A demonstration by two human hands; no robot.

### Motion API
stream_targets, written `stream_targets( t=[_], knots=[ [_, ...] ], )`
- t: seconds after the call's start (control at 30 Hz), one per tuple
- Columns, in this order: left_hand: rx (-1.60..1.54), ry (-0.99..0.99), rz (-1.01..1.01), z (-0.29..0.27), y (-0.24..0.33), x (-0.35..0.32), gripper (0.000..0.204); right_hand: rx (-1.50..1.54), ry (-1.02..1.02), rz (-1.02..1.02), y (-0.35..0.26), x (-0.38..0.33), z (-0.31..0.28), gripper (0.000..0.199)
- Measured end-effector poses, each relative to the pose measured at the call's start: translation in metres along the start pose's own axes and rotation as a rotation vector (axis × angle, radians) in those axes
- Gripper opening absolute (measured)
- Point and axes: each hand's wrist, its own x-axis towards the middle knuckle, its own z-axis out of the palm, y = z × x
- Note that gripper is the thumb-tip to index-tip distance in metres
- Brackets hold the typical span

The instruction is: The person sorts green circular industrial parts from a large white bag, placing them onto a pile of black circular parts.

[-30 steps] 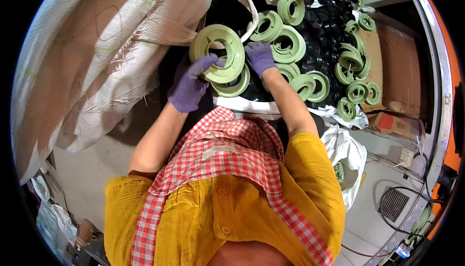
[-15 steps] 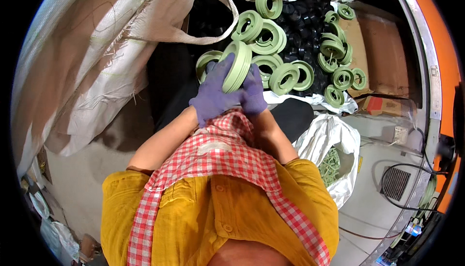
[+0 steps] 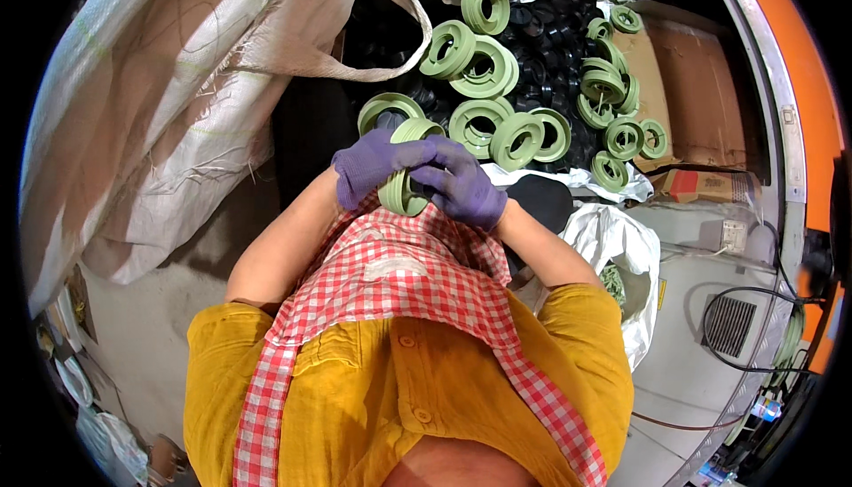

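Observation:
A pale green plastic ring (image 3: 402, 198) stands on edge just above my checked apron. My left hand (image 3: 371, 166), in a purple glove, is closed on its left side and top. From the right, my right hand (image 3: 463, 189), gloved alike, bends its fingers over the ring's upper edge and opening; its fingertips are partly hidden. Just beyond my hands another green ring (image 3: 376, 107) lies tilted. Several more green rings (image 3: 517, 142) rest in a loose group past my right hand, on a heap of small black plastic parts (image 3: 541, 52).
A large white woven sack (image 3: 204, 88) with a strap fills the left. More green rings (image 3: 624, 137) lie at the right beside a brown cardboard box (image 3: 701, 88). A white bag (image 3: 641, 310) holding green scraps stands by my right elbow. A black cable (image 3: 710, 345) loops near a floor grille.
The ring has come down toward my apron and turned, so its opening now faces right. My right hand has moved from behind it to over its right side.

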Motion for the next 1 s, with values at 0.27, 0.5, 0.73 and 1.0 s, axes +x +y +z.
stream_targets(
  t=[0.27, 0.5, 0.73, 1.0],
  knots=[
    [0.286, 0.26, 0.323, 0.012, -0.024, -0.001, 0.056, 0.598, 0.254, 0.552, 0.006, -0.011, 0.025, 0.04],
    [0.211, 0.289, 0.315, 0.006, -0.031, 0.008, 0.047, 0.943, 0.119, 0.784, 0.039, -0.027, 0.024, 0.061],
    [0.051, 0.414, 0.375, -0.023, -0.039, 0.032, 0.043, 1.078, -0.186, 1.312, 0.05, -0.014, -0.002, 0.05],
    [1.415, 0.823, 0.641, -0.01, -0.006, 0.055, 0.057, -0.469, 0.075, 1.327, 0.229, -0.06, -0.095, 0.044]
  ],
)
